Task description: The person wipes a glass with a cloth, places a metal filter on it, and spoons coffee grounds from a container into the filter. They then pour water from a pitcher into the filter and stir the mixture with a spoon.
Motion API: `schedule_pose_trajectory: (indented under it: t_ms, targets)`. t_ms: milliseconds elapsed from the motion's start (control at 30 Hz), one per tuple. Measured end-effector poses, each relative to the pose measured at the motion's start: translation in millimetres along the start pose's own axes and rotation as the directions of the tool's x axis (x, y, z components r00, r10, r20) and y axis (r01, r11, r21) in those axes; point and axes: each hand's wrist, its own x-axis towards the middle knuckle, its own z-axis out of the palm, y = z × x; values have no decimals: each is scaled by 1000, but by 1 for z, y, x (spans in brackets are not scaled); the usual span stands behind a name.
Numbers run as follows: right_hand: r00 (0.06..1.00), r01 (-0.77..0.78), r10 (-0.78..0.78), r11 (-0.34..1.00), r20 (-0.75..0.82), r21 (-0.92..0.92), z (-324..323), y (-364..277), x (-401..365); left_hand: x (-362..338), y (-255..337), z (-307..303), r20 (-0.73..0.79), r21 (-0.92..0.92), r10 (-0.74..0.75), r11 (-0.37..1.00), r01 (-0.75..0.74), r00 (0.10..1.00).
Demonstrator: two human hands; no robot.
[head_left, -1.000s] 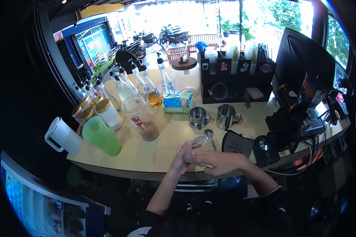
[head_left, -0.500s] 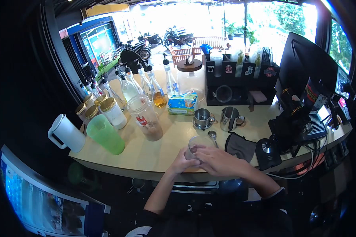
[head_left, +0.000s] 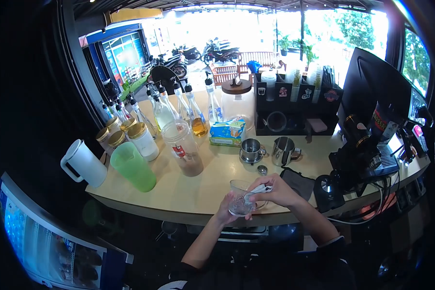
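Your left hand [head_left: 224, 211], fingers partly hidden, is gripping a clear glass cup [head_left: 238, 208], mouth pointing upward, long axis roughly upright; your right hand [head_left: 280, 191] is pinching crumpled white cloth [head_left: 261, 189] at the cup's rim.

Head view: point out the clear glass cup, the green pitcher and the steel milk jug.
Clear glass cup [head_left: 239, 207]: head view, lower part of its body.
Green pitcher [head_left: 133, 167]: head view, middle of its side wall.
Steel milk jug [head_left: 280, 152]: head view, its side wall.
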Motion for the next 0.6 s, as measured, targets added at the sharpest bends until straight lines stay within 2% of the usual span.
schedule_pose_trajectory:
  t_ms: [33,100,133,167,200,233,267,300,333,367,400,433,467,533,567,600]
  targets:
    - [1000,3,-3,1000,1,-5,-4,10,2,1,-1,4,4,2,4,1000,-4,1000]
    - [986,87,-40,954,-165,286,-4,24,4,3,-3,12,-44,-97,23,995,-27,999]
    - [986,90,-45,956,-163,280,-7,26,5,5,-2,14,-39,-94,28,995,-32,999]
    - [914,224,-82,918,-397,328,-6,23,7,8,-2,15,1,-228,87,970,-84,996]
    - [788,363,-93,868,-609,337,-2,14,9,12,-1,20,34,-360,150,924,-127,988]
    - [682,334,-274,942,-678,-45,8,3,8,17,-1,28,40,-359,155,924,-131,987]
    - [682,334,-277,941,-677,-49,17,9,14,22,-1,43,-235,-88,198,971,-223,952]
    - [658,341,-527,845,-537,-412,27,23,19,26,-3,54,-470,200,294,954,-224,832]
    - [635,335,-706,619,-315,-711,36,32,22,30,-6,59,-465,200,293,954,-223,835]
    - [631,331,-707,617,-318,-714,46,32,22,35,-9,62,-508,207,311,949,-237,803]
    - [615,329,-740,555,-272,-764,54,31,21,38,-10,65,-548,214,331,943,-253,768]
    - [596,331,-773,485,-219,-809,58,31,20,36,-7,65,-532,200,348,938,-285,772]
    - [587,337,-780,477,-214,-812,58,36,18,35,-5,57,-523,208,356,934,-289,774]
    - [658,399,-743,479,-120,-782,57,54,6,28,-5,32,-457,303,444,892,-334,771]
    - [679,440,-727,515,-103,-736,53,57,2,31,0,31,-433,312,523,851,-423,734]
    - [675,440,-731,510,-103,-739,48,59,4,31,1,33,-427,313,525,850,-424,736]
